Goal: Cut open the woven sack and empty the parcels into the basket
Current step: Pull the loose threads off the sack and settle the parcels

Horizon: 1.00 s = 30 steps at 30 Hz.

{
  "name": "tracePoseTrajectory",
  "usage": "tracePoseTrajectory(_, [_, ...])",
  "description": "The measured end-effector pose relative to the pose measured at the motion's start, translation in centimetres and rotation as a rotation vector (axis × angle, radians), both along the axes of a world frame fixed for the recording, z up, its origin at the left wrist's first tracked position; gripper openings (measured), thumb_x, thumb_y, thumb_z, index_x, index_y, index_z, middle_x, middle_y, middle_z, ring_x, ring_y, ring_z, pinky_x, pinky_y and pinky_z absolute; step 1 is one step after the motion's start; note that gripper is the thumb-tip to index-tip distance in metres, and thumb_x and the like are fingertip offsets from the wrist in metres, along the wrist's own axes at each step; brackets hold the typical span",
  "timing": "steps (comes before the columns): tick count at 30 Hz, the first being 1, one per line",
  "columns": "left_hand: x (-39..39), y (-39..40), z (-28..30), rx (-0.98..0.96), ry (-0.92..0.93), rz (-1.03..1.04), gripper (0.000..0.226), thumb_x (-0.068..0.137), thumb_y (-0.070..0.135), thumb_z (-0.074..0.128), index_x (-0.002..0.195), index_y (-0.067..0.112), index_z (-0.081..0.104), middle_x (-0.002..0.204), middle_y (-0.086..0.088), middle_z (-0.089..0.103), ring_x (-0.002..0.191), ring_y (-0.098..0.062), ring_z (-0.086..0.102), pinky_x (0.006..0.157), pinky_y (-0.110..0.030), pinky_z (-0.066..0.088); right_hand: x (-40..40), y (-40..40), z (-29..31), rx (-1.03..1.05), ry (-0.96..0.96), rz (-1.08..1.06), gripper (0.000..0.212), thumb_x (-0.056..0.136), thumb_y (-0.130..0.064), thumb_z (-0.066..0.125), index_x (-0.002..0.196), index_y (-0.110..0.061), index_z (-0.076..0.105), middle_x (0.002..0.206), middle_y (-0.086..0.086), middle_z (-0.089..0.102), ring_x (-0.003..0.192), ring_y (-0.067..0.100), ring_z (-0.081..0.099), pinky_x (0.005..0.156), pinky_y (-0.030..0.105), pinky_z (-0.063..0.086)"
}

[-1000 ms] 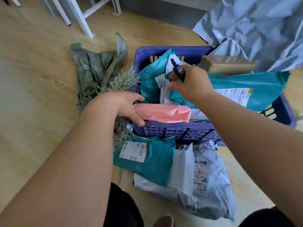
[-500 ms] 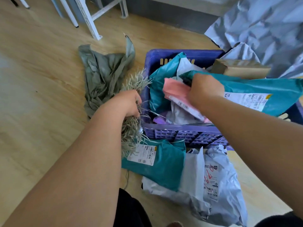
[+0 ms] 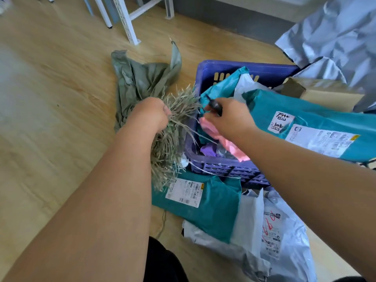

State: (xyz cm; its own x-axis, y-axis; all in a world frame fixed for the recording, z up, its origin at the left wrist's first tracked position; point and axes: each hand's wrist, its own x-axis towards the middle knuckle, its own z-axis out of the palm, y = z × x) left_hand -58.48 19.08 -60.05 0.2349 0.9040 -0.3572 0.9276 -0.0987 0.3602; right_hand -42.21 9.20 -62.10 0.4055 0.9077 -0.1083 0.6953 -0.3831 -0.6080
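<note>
The grey-green woven sack (image 3: 138, 78) lies crumpled on the wooden floor left of the purple basket (image 3: 223, 169). My left hand (image 3: 150, 115) is closed on the sack's frayed cut edge (image 3: 175, 127), a bunch of loose strands beside the basket's left wall. My right hand (image 3: 227, 117) hovers over the basket's left end and grips a small black cutter (image 3: 213, 104). Inside the basket lie a pink parcel (image 3: 230, 143), teal parcels (image 3: 305, 119) and a white one. A teal parcel (image 3: 205, 202) and grey parcels (image 3: 280, 237) rest on the floor in front of the basket.
A cardboard box (image 3: 317, 92) and large silver-grey plastic bags (image 3: 333, 37) sit behind the basket at the right. White metal furniture legs (image 3: 126, 23) stand at the back. Open wooden floor stretches to the left.
My right hand has let go of the pink parcel, now lying in the basket, and moved left toward the frayed strands with the cutter showing. My left hand keeps its hold on the sack.
</note>
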Motion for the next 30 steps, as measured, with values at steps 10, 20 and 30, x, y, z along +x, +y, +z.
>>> tracePoseTrajectory(10, [1.6, -0.3, 1.8, 0.098, -0.319, 0.101, 0.031, 0.092, 0.005, 0.054, 0.102, 0.029, 0.069, 0.113, 0.000, 0.065, 0.091, -0.025, 0.064, 0.080, -0.033, 0.052, 1.3, -2.2, 0.6, -0.082, 0.523, -0.008, 0.020, 0.087, -0.028, 0.068, 0.071, -0.017, 0.063, 0.051, -0.005, 0.059, 0.039, 0.005, 0.044, 0.043, 0.016, 0.040])
tracePoseTrajectory(20, [4.2, -2.5, 5.0, 0.069, -0.578, -0.340, 0.020, 0.095, 0.022, 0.053, 0.092, 0.035, 0.068, 0.074, 0.014, 0.068, 0.058, 0.002, 0.059, 0.055, -0.012, 0.043, 2.0, -2.5, 3.2, 0.162, 0.634, -0.037, 0.019, 0.090, -0.020, 0.064, 0.074, -0.014, 0.054, 0.053, -0.006, 0.053, 0.047, 0.005, 0.049, 0.049, 0.014, 0.042])
tracePoseTrajectory(30, [4.7, -2.7, 3.9, 0.105, -0.509, -0.103, 0.018, 0.092, 0.023, 0.058, 0.097, 0.032, 0.073, 0.093, 0.013, 0.071, 0.086, -0.011, 0.064, 0.071, -0.023, 0.048, 5.1, -3.9, 3.1, 0.108, 0.449, -0.198, 0.020, 0.087, -0.031, 0.063, 0.075, -0.015, 0.065, 0.054, -0.004, 0.053, 0.049, 0.011, 0.049, 0.058, 0.028, 0.044])
